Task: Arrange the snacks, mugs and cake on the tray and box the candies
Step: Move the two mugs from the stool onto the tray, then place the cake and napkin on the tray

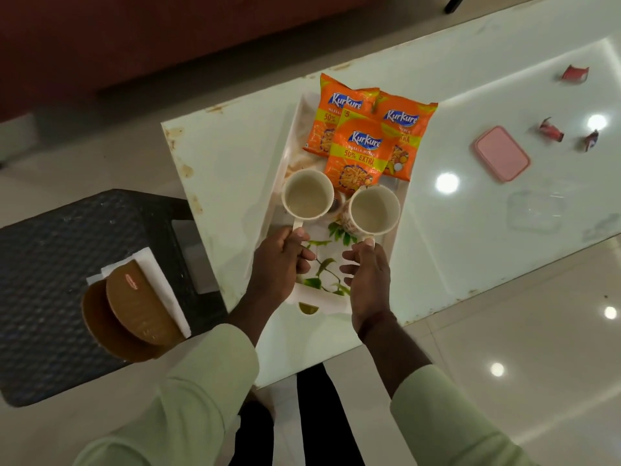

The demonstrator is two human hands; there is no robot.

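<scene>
A white tray [327, 299] with a leaf print lies on the glossy table. Three orange Kurkure snack packets [359, 153] overlap on its far half. Two cream mugs stand side by side on its middle. My left hand [280, 264] grips the handle of the left mug [307, 195]. The right mug [374, 210] has its handle pinched in my right hand [368, 280]. A brown half-round cake [139, 306] sits on a brown board with white paper on the dark stool at left. Three wrapped candies [551, 130] lie at the far right of the table.
A pink lid [502, 153] lies right of the tray, and a clear plastic box [534, 211] sits nearer to me. The dark woven stool [50, 264] stands against the table's left end. A dark red sofa runs along the far side.
</scene>
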